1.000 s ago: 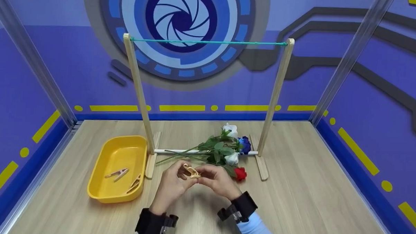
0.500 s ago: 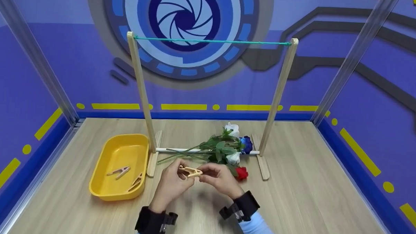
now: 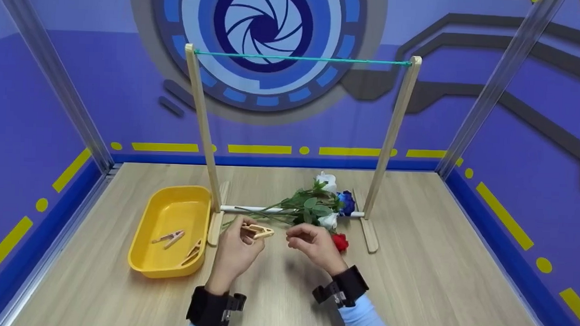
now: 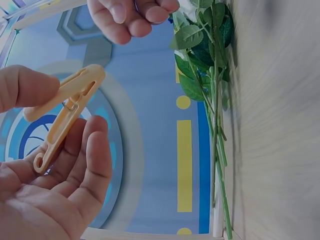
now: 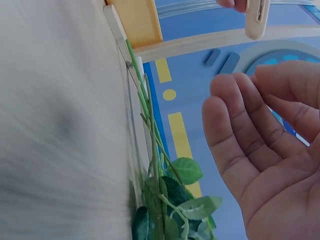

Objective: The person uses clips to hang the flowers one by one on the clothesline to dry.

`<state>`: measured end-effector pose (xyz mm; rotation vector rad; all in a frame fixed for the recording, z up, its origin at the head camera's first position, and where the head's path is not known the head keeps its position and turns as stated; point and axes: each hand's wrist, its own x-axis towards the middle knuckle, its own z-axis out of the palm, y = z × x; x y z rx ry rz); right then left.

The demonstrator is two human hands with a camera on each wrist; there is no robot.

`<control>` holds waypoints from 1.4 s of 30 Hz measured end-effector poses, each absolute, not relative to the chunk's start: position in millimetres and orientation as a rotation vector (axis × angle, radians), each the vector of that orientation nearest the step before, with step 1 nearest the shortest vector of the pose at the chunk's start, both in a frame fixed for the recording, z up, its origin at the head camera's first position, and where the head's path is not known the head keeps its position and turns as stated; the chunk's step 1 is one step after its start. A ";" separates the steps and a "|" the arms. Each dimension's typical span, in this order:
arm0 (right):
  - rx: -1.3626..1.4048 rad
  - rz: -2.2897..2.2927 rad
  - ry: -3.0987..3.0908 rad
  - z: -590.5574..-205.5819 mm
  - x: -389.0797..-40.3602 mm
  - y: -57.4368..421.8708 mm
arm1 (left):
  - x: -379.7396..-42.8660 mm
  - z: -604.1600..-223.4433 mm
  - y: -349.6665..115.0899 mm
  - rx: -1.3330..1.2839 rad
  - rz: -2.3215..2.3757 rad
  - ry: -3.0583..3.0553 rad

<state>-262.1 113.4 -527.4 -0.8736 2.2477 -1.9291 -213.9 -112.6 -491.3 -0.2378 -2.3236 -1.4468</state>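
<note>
My left hand (image 3: 238,255) pinches a pale orange clothespin (image 3: 263,231) between thumb and fingers, above the table. In the left wrist view the thumb lies on one leg of the clothespin (image 4: 75,97) and the fingers bear the other. A short gap to the right, my right hand (image 3: 316,246) holds nothing; its fingers bend gently in the right wrist view. Just behind that hand lie artificial roses: a red rose (image 3: 340,242), a blue rose (image 3: 346,202) and white roses (image 3: 326,181), their green stems pointing left.
A yellow tray (image 3: 143,225) on the left holds more clothespins (image 3: 171,238). Behind the hands stands a wooden frame (image 3: 202,116) with a green string (image 3: 298,58) across its top and a white rod (image 3: 235,209) low down, under the stems. Patterned walls enclose the table.
Both hands were together at the clothespin. My right hand has let go and moved right, while the left keeps the clothespin and has shifted slightly left. The head view has shifted a little.
</note>
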 end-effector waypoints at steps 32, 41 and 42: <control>-1.071 -0.427 3.408 -545.8 -303.3 85.0 | -215.2 -490.7 -118.5 -0.169 -1.354 -2.282; -1.068 -0.173 3.506 -559.0 -310.5 84.0 | -215.1 -492.2 -118.9 -0.196 -1.338 -2.296; -1.060 -0.175 3.504 -558.8 -310.2 83.9 | -215.1 -492.5 -118.7 -0.202 -1.338 -2.300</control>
